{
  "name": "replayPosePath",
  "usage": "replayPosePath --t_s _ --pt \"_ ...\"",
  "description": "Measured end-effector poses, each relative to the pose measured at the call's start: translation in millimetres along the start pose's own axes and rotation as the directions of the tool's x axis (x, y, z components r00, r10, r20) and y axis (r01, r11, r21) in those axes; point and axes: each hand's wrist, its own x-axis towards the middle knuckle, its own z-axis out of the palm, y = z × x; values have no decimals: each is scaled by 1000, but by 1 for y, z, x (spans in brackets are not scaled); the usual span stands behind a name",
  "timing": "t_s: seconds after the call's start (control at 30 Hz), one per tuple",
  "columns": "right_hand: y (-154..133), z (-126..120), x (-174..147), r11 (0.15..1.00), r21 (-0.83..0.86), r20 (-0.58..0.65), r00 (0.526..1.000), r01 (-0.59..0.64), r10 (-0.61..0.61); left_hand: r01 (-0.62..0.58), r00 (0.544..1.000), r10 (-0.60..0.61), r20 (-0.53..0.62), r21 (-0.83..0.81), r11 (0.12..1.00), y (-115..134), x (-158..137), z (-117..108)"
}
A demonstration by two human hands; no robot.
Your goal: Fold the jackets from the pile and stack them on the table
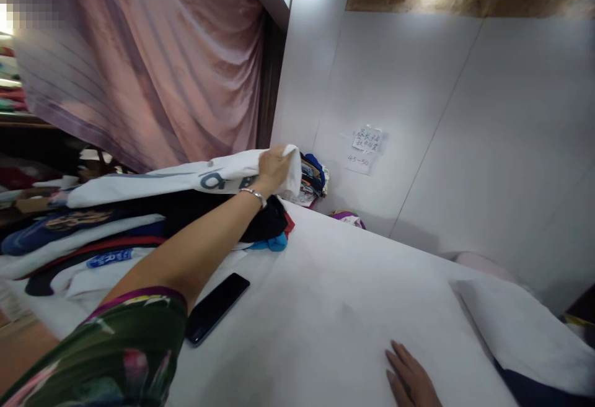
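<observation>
My left hand point(275, 168) is closed on the near end of a white shirt point(181, 175) with dark lettering. The shirt stretches leftward along the top of a pile of folded clothes point(83, 246) at the table's left side. Black, navy, red and white layers show in that pile, and a bright blue piece point(272, 243) sticks out at its end. Low in the view, my right hand point(411, 376) rests on the white table point(316, 308), its fingers stretched out and holding nothing. Its wrist is cut off by the frame.
A black phone point(218, 309) lies beside my left forearm. Folded white cloth point(525, 332) is at the right edge, with navy fabric under it. More stacked clothes point(313, 178) stand by the wall behind the table. A pink curtain point(186, 54) hangs at the back left.
</observation>
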Motion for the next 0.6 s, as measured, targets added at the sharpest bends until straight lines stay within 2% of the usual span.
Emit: replayPosePath --t_s 0.13,0.27,0.33,0.43,0.6 --pt "-5 -3 0 999 -15 24 999 -31 31 -221 961 227 156 -51 974 41 -40 36" --pt "-10 -6 -3 998 -55 34 999 -35 37 -316 876 364 317 -195 929 79 -94 78" --pt "-15 -8 -4 998 -58 20 999 -33 34 -290 832 390 394 -290 912 96 -123 98" --pt "-24 -15 -5 999 -11 12 999 -47 47 -186 795 372 480 -390 902 123 -166 125" --pt "-43 -27 -7 952 255 34 985 -172 169 16 706 375 601 -542 840 180 -233 157"
